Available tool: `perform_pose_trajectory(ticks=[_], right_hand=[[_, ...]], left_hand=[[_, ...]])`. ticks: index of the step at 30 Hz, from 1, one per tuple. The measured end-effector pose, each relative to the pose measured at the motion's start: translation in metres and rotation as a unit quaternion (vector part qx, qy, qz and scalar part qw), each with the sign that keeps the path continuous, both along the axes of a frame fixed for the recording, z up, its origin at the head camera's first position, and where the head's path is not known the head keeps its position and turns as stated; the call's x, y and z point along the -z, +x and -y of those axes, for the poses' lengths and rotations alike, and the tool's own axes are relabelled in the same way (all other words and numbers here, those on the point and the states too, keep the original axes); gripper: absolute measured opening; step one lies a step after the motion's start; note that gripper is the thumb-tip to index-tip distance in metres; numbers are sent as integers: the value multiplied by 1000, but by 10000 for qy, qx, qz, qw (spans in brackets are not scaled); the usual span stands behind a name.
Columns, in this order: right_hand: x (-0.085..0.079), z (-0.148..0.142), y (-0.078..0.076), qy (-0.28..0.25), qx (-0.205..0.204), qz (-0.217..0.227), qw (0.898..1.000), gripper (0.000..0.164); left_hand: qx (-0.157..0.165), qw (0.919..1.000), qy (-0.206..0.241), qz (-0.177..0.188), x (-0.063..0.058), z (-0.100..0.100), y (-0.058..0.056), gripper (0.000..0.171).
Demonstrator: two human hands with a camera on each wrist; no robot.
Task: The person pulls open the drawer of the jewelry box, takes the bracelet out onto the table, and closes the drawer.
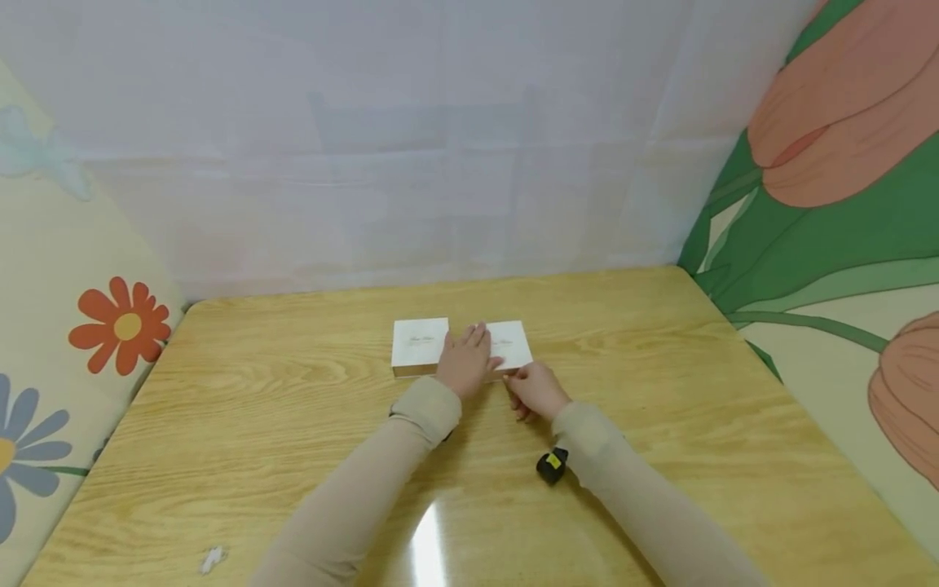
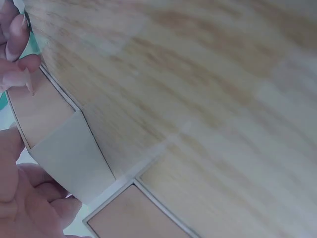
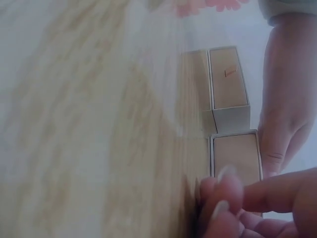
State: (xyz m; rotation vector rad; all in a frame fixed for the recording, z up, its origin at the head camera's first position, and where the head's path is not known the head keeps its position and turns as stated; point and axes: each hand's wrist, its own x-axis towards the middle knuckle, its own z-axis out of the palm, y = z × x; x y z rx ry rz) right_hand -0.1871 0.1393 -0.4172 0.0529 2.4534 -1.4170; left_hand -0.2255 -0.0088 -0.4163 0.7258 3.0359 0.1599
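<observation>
In the head view, a white rectangular box with tan front and faint lettering on its lid [image 1: 517, 341] lies just right of the frame's centre, on a glossy yellow wood-grain table [image 1: 257, 391]. The left hand [image 1: 464, 363] lies across its left part with fingers straight, gripping nothing. A matching white lettered box [image 1: 420, 341] sits just beside it, toward the left of the frame. The right hand [image 1: 539, 391] is at the first box's front edge, fingers curled. If the left hand presses too lightly, a tug there could slide the whole box over the smooth tabletop; too heavily, and the lid could dent.

In the left wrist view, at the upper left, the right fingers meet the tan face, but I cannot tell whether they pinch anything. The other box's corner, at the bottom of the frame, is so near that a sideways twist could knock the two together.

In the right wrist view, a small orange tab [image 3: 231, 71] shows on the farther box's tan face, above centre right. The nearer box's face is partly hidden by the right fingertips, lower right; if it bears a similar tab, a poor hold could let it slip, or a sharp pull tear it.
</observation>
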Motion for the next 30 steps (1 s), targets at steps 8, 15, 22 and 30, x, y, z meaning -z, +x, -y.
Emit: perform_pose_trajectory(ticks=[8, 15, 22, 30], right_hand=[[2, 6, -1, -222, 163, 152, 9995, 30], [4, 6, -1, -385, 301, 212, 9986, 30], [5, 1, 0, -158, 148, 136, 9997, 27], [4, 2, -2, -222, 87, 69, 9997, 34]], left_hand=[[111, 9999, 77, -88, 2, 5, -1, 54], [202, 9994, -182, -219, 2, 1, -4, 55], [417, 9976, -361, -414, -4, -1, -3, 52], [486, 9973, -431, -332, -18, -3, -3, 52]])
